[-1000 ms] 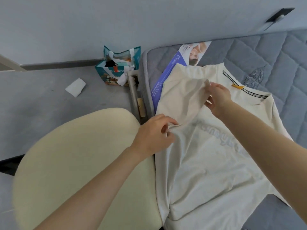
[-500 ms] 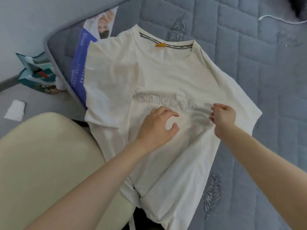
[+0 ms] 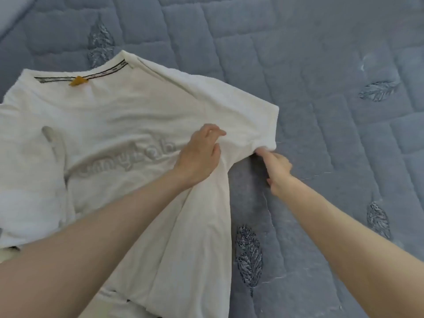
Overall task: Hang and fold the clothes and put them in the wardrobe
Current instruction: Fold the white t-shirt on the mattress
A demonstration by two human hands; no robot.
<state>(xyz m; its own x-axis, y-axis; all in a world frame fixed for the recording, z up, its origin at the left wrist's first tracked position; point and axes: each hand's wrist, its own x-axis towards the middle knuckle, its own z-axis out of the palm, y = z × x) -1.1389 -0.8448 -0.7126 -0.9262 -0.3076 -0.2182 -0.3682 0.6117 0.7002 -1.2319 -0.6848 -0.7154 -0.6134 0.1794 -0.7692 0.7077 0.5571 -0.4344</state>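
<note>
**A:** So where's the t-shirt [image 3: 114, 115] sitting?
**B:** Spread out front-up, collar and orange tag [image 3: 78, 81] on the far side. By the raised lettering the left hand [image 3: 197, 157] grips a bunch of the cloth.
**A:** And the other one?
**B:** At the sleeve [image 3: 252, 115] hem, the right hand [image 3: 276, 172] pinches the corner, raised a bit. The hands are close, not touching. It's all on the quilted bed [image 3: 332, 65].
</note>
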